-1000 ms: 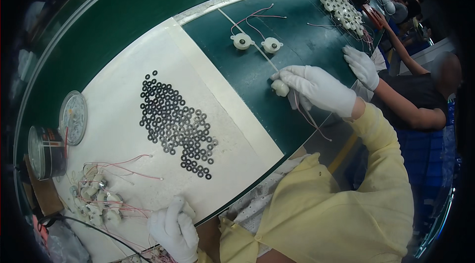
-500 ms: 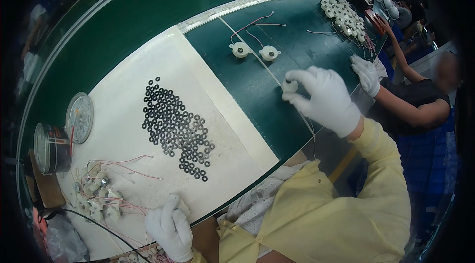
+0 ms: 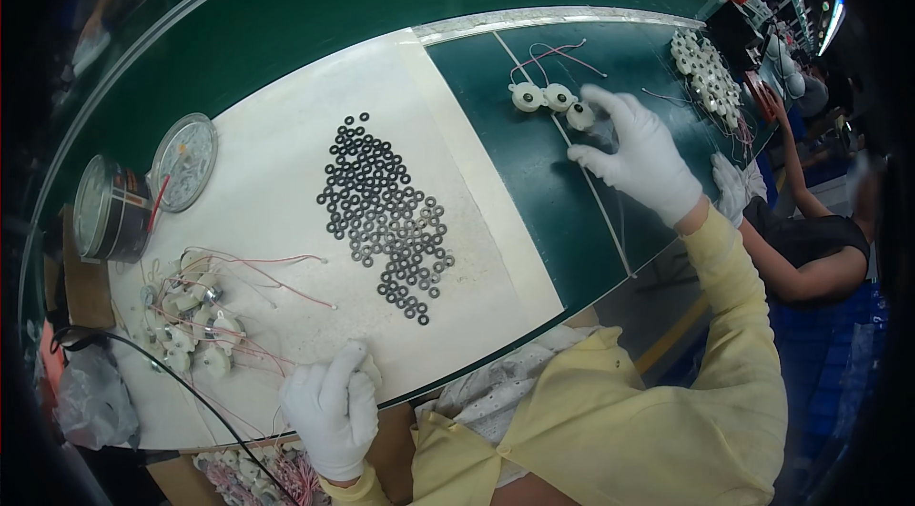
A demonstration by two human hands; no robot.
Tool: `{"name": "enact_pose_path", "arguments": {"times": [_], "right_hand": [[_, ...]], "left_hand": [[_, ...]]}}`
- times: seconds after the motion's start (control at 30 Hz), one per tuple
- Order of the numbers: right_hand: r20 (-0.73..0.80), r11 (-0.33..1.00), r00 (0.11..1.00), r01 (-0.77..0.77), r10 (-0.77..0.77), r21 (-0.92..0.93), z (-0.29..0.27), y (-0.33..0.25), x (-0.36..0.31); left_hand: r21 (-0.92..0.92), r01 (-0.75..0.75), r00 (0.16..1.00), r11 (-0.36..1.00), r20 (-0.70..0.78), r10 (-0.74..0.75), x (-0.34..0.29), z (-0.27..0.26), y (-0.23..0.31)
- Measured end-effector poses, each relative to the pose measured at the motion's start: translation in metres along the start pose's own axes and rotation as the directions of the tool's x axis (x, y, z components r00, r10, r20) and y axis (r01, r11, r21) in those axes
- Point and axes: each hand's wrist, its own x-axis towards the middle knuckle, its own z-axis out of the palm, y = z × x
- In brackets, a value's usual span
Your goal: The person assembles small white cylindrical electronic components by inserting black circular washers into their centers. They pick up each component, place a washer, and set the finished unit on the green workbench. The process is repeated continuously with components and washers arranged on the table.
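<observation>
Gloved in white, my right hand [image 3: 648, 161] is over the green part of the table with thumb and fingers spread. Just left of its fingertips sits a small round cream motor [image 3: 579, 116] with a dark centre. Two similar motors, a middle one [image 3: 559, 97] and a left one [image 3: 527, 97], rest close beside it, with red and white wires stretching behind. My left hand [image 3: 329, 415], also gloved, is closed at the white sheet's near edge. A cream motor [image 3: 370, 371] shows partly behind its fingers; the rest is hidden.
Many black rings [image 3: 381, 206] are spread over the white sheet [image 3: 276, 134]. At left are a motor pile [image 3: 195, 315], a clear tub [image 3: 112, 211], a round lid [image 3: 186, 163] and a black cable [image 3: 181, 380]. More motors [image 3: 707, 77] and a co-worker's gloved hand [image 3: 729, 190] are at right.
My right hand has moved away from me and opened, leaving its motor beside the other two. Those two now sit closer together. The left hand stays closed; the whole view has shifted.
</observation>
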Motion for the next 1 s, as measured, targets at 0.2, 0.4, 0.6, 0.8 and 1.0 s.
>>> {"name": "enact_pose_path", "arguments": {"times": [0.2, 0.4, 0.6, 0.8, 1.0], "right_hand": [[-0.146, 0.941, 0.931, 0.321, -0.334, -0.107, 0.019, -0.009, 0.046], [-0.112, 0.916, 0.909, 0.402, -0.4, -0.013, 0.061, 0.001, 0.08], [-0.158, 0.874, 0.86, 0.471, -0.486, -0.122, 0.073, 0.02, 0.12], [-0.136, 0.878, 0.87, 0.456, -0.474, -0.146, 0.056, 0.012, 0.126], [-0.515, 0.874, 0.711, 0.444, -0.479, -0.199, -0.011, -0.039, 0.113]], "left_hand": [[0.003, 0.055, 0.996, 0.999, 0.069, -0.055, -0.002, -0.006, 0.004], [0.011, 0.029, 0.999, 1.0, 0.04, -0.029, -0.003, -0.004, 0.003], [0.016, -0.004, 1.0, 1.0, 0.014, 0.003, -0.006, 0.001, -0.002], [-0.082, 0.012, 1.0, 0.997, -0.024, -0.014, -0.005, -0.009, -0.005], [-0.618, 0.233, 0.88, 0.751, -0.196, -0.434, -0.008, -0.026, 0.015]]}}
